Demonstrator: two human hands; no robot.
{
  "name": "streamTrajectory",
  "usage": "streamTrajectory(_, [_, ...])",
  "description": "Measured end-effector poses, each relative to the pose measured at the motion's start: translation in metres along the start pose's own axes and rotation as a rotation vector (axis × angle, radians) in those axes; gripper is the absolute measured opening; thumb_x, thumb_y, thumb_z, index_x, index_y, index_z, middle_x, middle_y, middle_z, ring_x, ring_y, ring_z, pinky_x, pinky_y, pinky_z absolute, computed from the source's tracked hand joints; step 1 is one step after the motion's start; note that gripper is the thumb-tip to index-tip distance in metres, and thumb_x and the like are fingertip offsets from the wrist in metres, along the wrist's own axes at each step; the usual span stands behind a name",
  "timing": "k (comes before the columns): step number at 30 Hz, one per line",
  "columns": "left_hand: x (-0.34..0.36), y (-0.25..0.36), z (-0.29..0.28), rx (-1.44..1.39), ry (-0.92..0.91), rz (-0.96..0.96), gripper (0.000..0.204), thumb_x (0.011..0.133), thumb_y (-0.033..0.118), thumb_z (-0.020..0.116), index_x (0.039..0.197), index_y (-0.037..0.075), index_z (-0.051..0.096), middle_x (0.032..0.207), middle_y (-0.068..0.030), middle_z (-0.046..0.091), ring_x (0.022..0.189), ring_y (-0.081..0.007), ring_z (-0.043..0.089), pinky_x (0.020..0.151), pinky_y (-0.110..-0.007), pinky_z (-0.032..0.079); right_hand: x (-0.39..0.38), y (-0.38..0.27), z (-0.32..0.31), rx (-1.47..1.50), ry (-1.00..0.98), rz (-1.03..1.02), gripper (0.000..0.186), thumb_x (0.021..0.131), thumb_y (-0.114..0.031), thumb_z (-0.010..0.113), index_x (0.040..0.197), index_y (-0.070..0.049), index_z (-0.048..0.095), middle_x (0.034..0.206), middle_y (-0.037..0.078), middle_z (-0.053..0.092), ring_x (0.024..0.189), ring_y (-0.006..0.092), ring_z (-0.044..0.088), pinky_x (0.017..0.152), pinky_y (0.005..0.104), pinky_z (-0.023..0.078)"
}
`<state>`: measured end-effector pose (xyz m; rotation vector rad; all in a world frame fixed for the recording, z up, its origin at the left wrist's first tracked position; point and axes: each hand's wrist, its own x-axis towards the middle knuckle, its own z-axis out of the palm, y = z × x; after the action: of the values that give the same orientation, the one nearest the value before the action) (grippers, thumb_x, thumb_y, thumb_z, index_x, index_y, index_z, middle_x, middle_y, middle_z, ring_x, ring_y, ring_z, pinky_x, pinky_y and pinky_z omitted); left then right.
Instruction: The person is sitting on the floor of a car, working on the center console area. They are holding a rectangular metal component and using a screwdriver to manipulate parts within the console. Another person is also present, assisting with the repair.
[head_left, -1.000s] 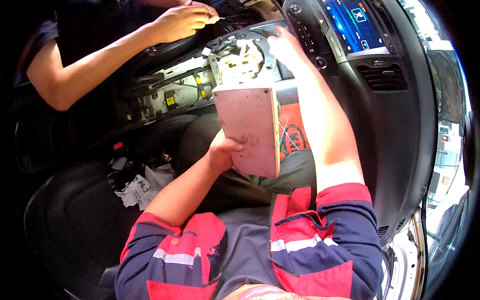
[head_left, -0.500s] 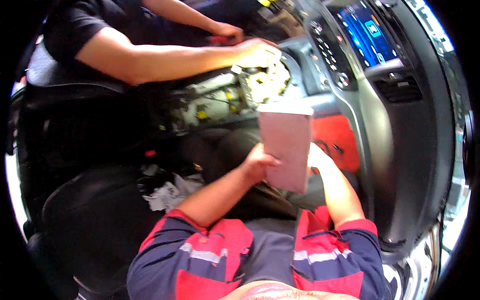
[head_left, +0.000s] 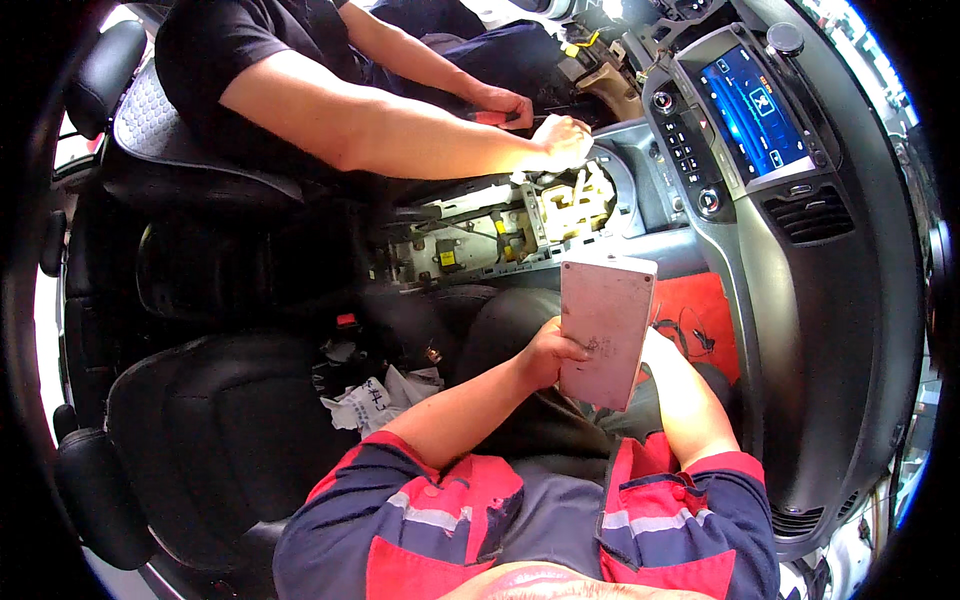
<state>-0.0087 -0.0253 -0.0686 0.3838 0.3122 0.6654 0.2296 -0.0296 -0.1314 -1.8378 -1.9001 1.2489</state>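
Over my lap I hold a flat, rectangular, pinkish-grey panel-like device [head_left: 606, 340] with a pale far edge and small screws at its corners. It is tilted, and scuffs and faint marks show on the face turned up. My left hand [head_left: 553, 354] is closed on its left edge, thumb on the upper face and the other fingers behind it. At the right edge is my right hand [head_left: 655, 352], closed on the device, with most of its fingers hidden behind it.
Ahead is an opened centre console [head_left: 500, 240] with bared metal and a cream plastic mechanism. A co-worker's hand [head_left: 563, 143] rests by it; the other grips a red-handled tool [head_left: 492, 118]. A lit screen [head_left: 757, 112], red mat [head_left: 705, 315], crumpled papers [head_left: 362, 405] and black seat [head_left: 215, 430] surround me.
The whole view has shifted, so everything sits further right and lower in the picture, and it is sharper now. Both my hands keep the same hold on the device.
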Motion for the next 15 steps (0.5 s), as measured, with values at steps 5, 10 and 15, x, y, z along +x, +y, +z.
streamTrajectory(5, [-0.0018, 0.0011, 0.0023, -0.006, 0.009, 0.03, 0.055, 0.062, 0.002, 0.056, 0.117, -0.004, 0.058, 0.11, -0.0142, 0.065, 0.101, -0.0264, 0.063, 0.091, -0.037, 0.048, 0.0035, -0.0036, 0.002, 0.026, -0.025, -0.019, 0.048, 0.091, -0.028, 0.056, 0.131, -0.002, 0.049, 0.119, 0.013, 0.058, 0.108, 0.0217, 0.057, 0.091, 0.0395, 0.046])
streamTrajectory(10, [-0.0007, 0.0006, 0.0073, 0.031, 0.045, 0.013, 0.053, 0.062, 0.001, 0.058, 0.115, -0.004, 0.059, 0.108, -0.0135, 0.065, 0.098, -0.0247, 0.063, 0.089, -0.036, 0.049, 0.0031, -0.0041, 0.0001, 0.041, -0.026, -0.033, 0.05, 0.091, -0.03, 0.056, 0.132, -0.002, 0.048, 0.121, 0.013, 0.057, 0.109, 0.0222, 0.056, 0.092, 0.0401, 0.045])
streamTrajectory(15, [0.0006, -0.0049, 0.0009, 0.094, 0.072, -0.022, 0.052, 0.062, 0.0, 0.06, 0.114, -0.005, 0.059, 0.107, -0.012, 0.066, 0.095, -0.023, 0.063, 0.087, -0.034, 0.049, 0.0008, -0.0052, 0.0006, 0.073, -0.039, -0.043, 0.053, 0.09, -0.032, 0.057, 0.133, -0.002, 0.047, 0.122, 0.013, 0.056, 0.111, 0.0228, 0.054, 0.094, 0.0406, 0.044])
